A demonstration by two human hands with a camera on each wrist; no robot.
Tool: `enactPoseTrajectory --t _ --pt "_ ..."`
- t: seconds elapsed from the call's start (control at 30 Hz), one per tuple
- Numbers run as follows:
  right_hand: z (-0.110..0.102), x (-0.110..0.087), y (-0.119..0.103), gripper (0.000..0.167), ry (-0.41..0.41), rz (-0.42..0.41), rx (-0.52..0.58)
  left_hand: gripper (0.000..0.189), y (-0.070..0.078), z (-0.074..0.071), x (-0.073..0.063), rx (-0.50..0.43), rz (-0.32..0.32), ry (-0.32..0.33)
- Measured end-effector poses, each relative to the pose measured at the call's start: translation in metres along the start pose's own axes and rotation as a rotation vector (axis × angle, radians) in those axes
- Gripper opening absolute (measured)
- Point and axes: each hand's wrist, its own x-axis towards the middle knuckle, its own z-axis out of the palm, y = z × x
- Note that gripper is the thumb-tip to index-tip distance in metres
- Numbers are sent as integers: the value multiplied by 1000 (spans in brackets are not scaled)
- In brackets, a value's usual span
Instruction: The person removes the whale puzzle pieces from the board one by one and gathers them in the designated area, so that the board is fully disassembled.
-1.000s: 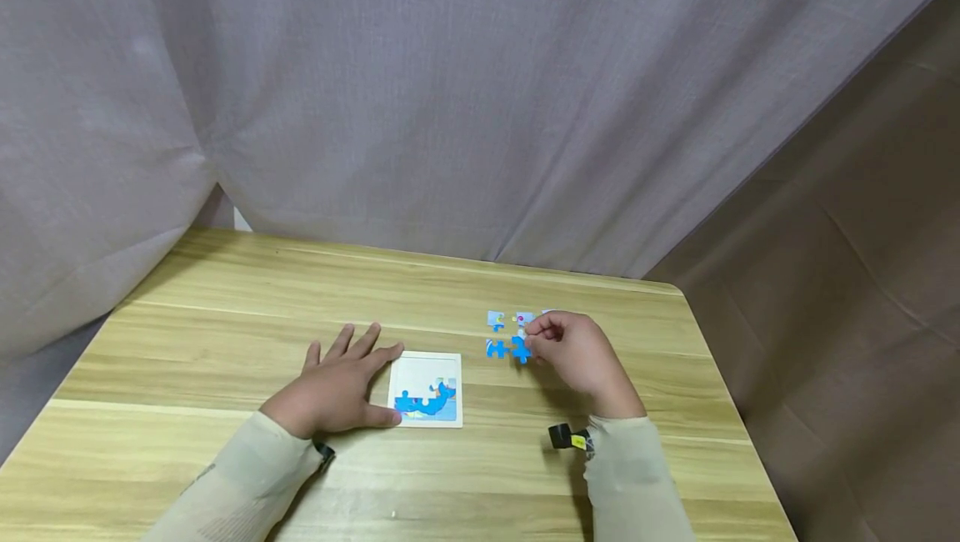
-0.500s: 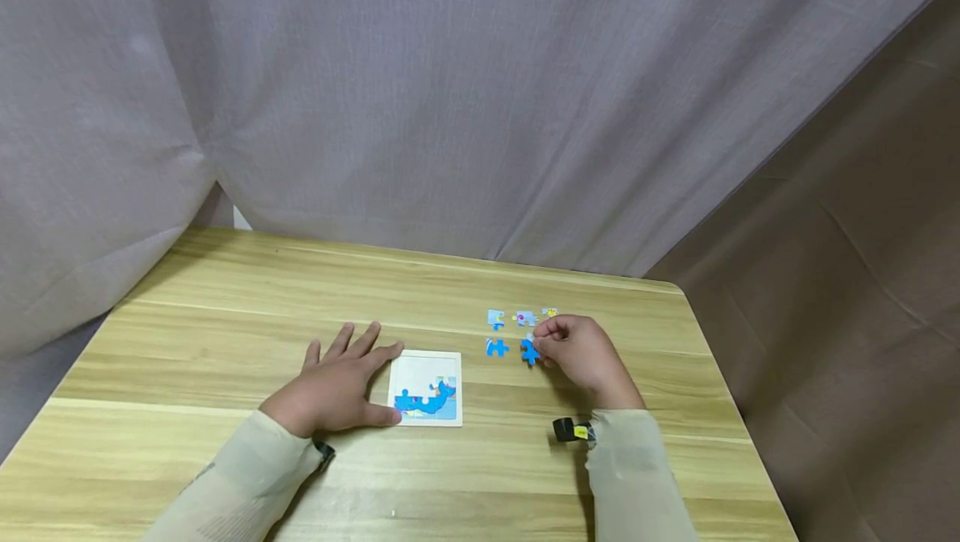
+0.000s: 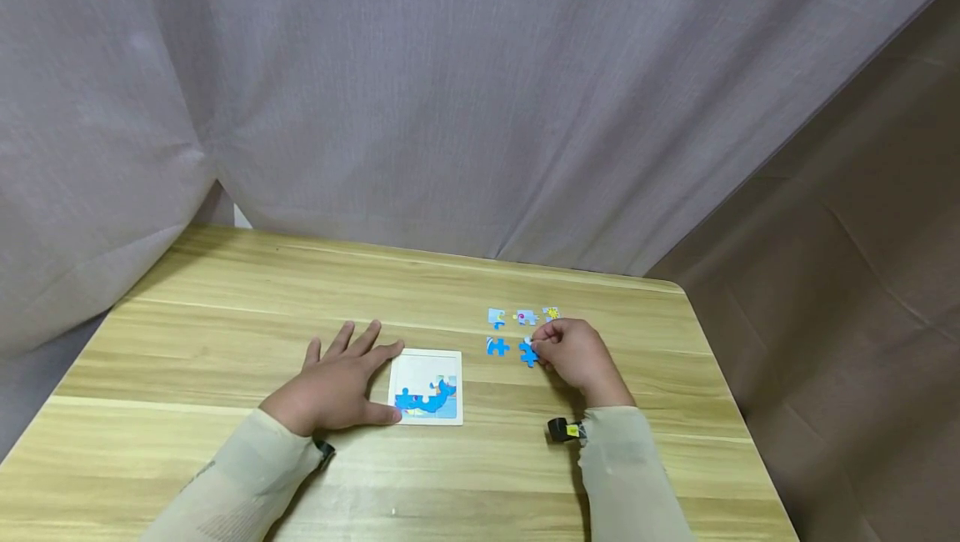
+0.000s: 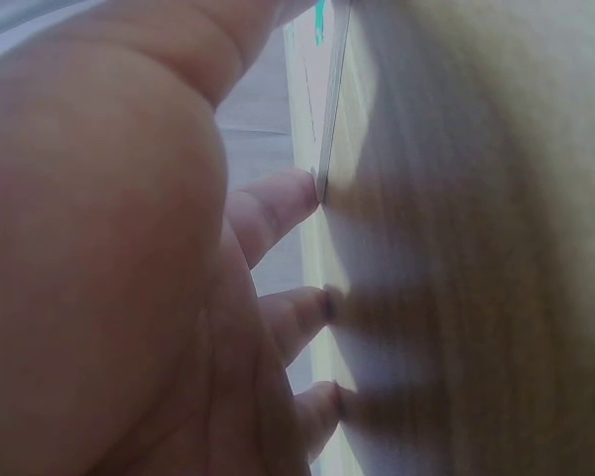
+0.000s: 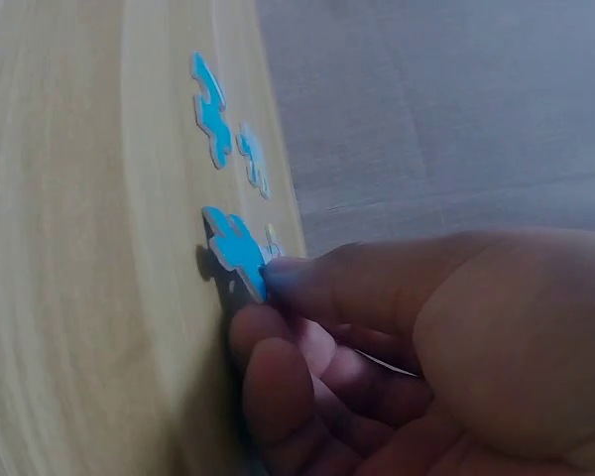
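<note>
My left hand [image 3: 330,392] lies spread on the table, its thumb and index finger touching the left side of a square white puzzle tray [image 3: 412,368]. Joined blue pieces [image 3: 427,406] fill the tray's lower part and right side. To the right, my right hand [image 3: 577,358] pinches a blue puzzle piece [image 3: 528,353] between thumb and fingers. In the right wrist view that puzzle piece [image 5: 236,248] is tilted, with a shadow under it on the wood. Left of it lies another blue puzzle piece [image 3: 497,347].
Behind the held piece, a row of light blue pieces lies on the table: one at left [image 3: 497,318], one with a pink swirl [image 3: 525,318], one with a yellow sun [image 3: 552,313]. A grey curtain [image 3: 390,108] hangs beyond the wooden table [image 3: 300,275].
The pinched puzzle piece has shifted slightly right, away from the blue piece beside it, and turned a little. The sun piece has come into view. My left hand and the tray stay put.
</note>
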Motion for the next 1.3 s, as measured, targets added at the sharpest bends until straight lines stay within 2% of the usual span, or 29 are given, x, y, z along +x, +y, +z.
enactPoseTrajectory --t 0.97,1.17,1.3 --pt "6 2 -4 7 46 28 -87 108 0 -2 -1 -16 1 -7" --pt "2 -2 -10 7 40 9 -76 108 0 -1 0 -19 -3 -10" --pt "-4 -10 -21 5 41 -31 -81 108 1 -1 0 -19 -4 -12"
